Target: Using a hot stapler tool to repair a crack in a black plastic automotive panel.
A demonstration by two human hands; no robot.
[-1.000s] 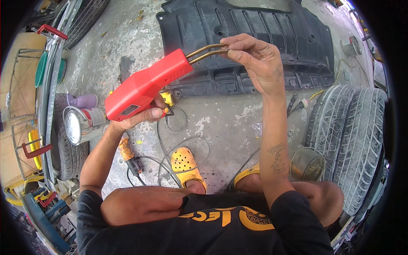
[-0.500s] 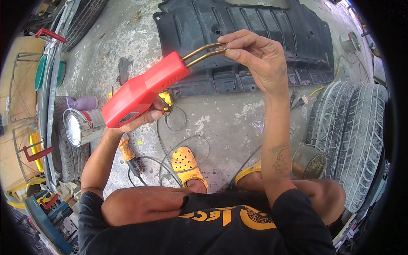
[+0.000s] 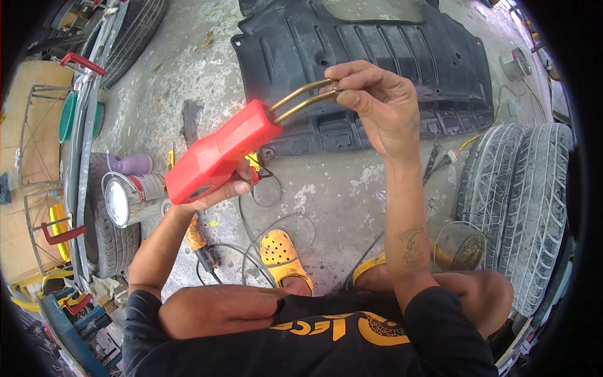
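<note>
My left hand (image 3: pixel 217 196) is wrapped round the grip of a red hot stapler (image 3: pixel 220 154), raised above the floor and tilted up to the right. Two bent brass prongs (image 3: pixel 300 104) stick out of its front end. At their tips, my right hand (image 3: pixel 384 107) has thumb and fingers pinched together on a tiny metal piece, mostly hidden by the fingertips. Beyond both hands, a large black ribbed plastic undertray (image 3: pixel 389 56) lies on the concrete. The stapler covers part of a yellow-handled tool (image 3: pixel 253 164) lying below it.
Two dusty tyres (image 3: pixel 534 207) stand at the right beside an open can (image 3: pixel 461 245). At the left are a metal tin (image 3: pixel 119 201), a purple bottle (image 3: pixel 132 165) and another tyre. An orange tool (image 3: pixel 196 237) with looping cables lies near my yellow clog (image 3: pixel 279 248).
The stapler and both hands sit slightly lower in the picture, and the surroundings have shifted a little too. The grip and the pinch at the prong tips are kept.
</note>
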